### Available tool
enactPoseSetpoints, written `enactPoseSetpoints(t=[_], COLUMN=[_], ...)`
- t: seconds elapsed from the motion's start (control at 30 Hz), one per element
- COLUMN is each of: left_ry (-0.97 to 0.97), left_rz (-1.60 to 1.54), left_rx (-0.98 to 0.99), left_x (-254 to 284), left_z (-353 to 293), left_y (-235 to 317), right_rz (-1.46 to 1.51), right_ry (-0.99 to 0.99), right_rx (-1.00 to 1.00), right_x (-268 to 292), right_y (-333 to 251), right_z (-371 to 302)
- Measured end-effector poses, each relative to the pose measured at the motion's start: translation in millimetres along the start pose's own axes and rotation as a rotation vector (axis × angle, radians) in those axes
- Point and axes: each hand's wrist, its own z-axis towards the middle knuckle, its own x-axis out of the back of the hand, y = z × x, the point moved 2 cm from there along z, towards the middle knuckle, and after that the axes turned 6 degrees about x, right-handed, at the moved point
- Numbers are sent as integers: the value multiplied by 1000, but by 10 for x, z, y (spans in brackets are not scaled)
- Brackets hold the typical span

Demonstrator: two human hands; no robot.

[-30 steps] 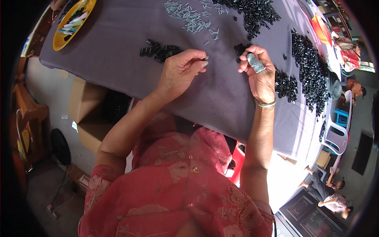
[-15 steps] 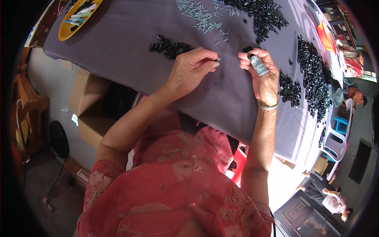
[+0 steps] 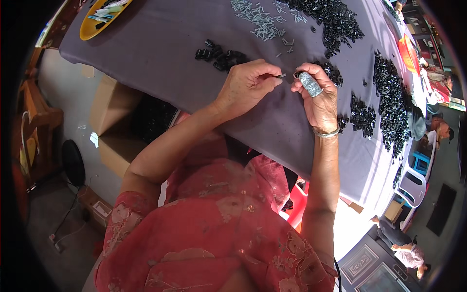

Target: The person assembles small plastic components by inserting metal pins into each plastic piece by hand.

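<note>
My left hand (image 3: 248,87) is closed in a pinch over the purple-grey tablecloth (image 3: 175,63). From its fingertips sticks a small grey pin (image 3: 281,76), pointing at my right hand. Close by, my right hand (image 3: 318,97) has its fingers curled together around a small black piece (image 3: 297,74), mostly hidden. A speckled grey sleeve (image 3: 310,84) covers one finger of that hand. The two sets of fingertips are a short gap apart. Just beyond my left hand lies a small group of black, glossy short parts (image 3: 219,56).
Loose grey pins (image 3: 265,27) are scattered at the far middle. Heaps of small black parts (image 3: 335,24) spread to the right, with another long heap (image 3: 391,97). A yellow tray (image 3: 87,31) holds pens or tools at far left. Below the table edge stands an open cardboard box (image 3: 109,107).
My right hand has turned and moved slightly left, nearer the left hand. The pin now shows more plainly at my left fingertips. The whole view has shifted a little.
</note>
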Motion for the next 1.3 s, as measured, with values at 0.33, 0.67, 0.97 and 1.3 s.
enactPoseSetpoints(t=[0.33,0.67,0.97,1.3], left_ry=[10,79,20,-51], left_rz=[80,95,63,-16], left_rx=[-57,-84,-9,147], left_x=[-15,-26,-25,-15], left_z=[8,4,-2,6], left_y=[35,-2,-22,35], right_rz=[-194,-543,-649,-946], right_ry=[-13,-64,-90,-149], right_rx=[69,181,260,342], right_x=[-66,-178,-215,-378], right_y=[-30,-66,-103,-257], right_z=[-9,-4,-10,-35])
